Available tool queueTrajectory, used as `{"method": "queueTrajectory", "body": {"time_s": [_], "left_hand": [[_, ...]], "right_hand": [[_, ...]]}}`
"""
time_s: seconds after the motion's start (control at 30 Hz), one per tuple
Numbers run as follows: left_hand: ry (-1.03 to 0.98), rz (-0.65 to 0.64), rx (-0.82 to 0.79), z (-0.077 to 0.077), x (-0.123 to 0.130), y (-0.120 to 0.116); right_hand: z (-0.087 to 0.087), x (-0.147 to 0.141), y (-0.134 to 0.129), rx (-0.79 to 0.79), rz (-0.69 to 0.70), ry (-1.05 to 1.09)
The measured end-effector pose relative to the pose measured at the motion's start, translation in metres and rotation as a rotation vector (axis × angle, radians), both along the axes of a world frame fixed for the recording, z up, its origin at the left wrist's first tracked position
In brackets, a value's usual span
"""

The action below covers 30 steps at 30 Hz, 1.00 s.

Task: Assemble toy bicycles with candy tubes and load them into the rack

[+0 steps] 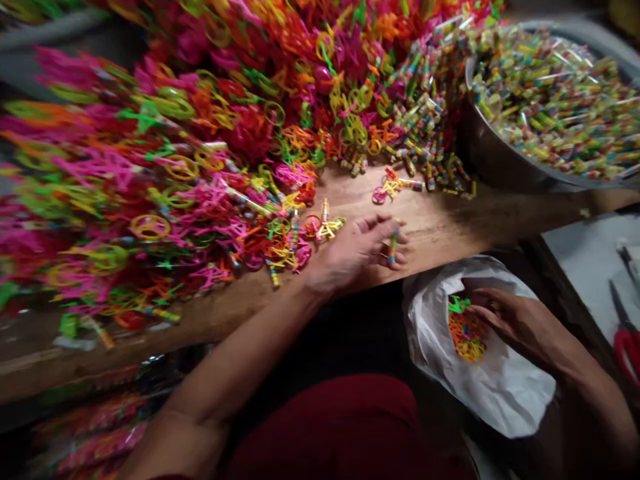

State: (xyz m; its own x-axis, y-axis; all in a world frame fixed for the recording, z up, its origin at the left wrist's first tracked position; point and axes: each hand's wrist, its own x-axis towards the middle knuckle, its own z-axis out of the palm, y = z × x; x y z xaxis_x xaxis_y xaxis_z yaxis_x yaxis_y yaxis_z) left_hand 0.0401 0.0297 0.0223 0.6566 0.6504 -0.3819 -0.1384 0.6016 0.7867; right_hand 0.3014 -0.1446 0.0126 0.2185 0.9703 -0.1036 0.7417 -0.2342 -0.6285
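Observation:
My left hand [357,250] is over the wooden board, its fingers closed on a small tube with a yellow, green and blue wrapper [393,247]. Beside its wrist lie plastic toy pieces, among them a yellow one [330,228]. My right hand [515,323] reaches into the mouth of a white bag [430,333], fingers stretched and somewhat apart; I see nothing held in them. Inside the bag, small orange, yellow and green plastic pieces [467,333] lie just left of those fingers.
A large heap of bright plastic toys [200,167] covers the board's left and back. At right stands a metal basin [500,147] full of small wrapped tubes, with more spilled beside it. Red-handled scissors [625,347] lie at the far right.

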Motion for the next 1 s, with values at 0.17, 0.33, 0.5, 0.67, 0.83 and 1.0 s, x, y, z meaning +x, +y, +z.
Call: {"method": "queueTrajectory", "body": {"time_s": [0.17,0.33,0.5,0.67,0.83,1.0], "left_hand": [[-0.026,0.081,-0.029,-0.015,0.002,-0.007],[0.116,0.151,0.088,-0.018,-0.020,-0.007],[0.252,0.184,0.350,-0.026,-0.007,-0.006],[0.339,0.077,0.663,-0.023,0.017,0.006],[0.734,0.134,1.053,-0.005,0.021,0.060],[1.474,0.038,1.162,-0.005,0.028,0.116]], "right_hand": [[-0.013,-0.068,0.057,0.224,-0.084,0.208],[-0.022,-0.119,0.106,0.319,-0.119,0.552],[-0.029,-0.121,0.119,0.219,-0.151,0.733],[-0.035,-0.105,0.124,0.220,-0.236,0.670],[-0.029,-0.098,0.130,0.239,-0.315,0.756],[-0.031,-0.105,0.123,0.123,-0.259,0.919]]}}
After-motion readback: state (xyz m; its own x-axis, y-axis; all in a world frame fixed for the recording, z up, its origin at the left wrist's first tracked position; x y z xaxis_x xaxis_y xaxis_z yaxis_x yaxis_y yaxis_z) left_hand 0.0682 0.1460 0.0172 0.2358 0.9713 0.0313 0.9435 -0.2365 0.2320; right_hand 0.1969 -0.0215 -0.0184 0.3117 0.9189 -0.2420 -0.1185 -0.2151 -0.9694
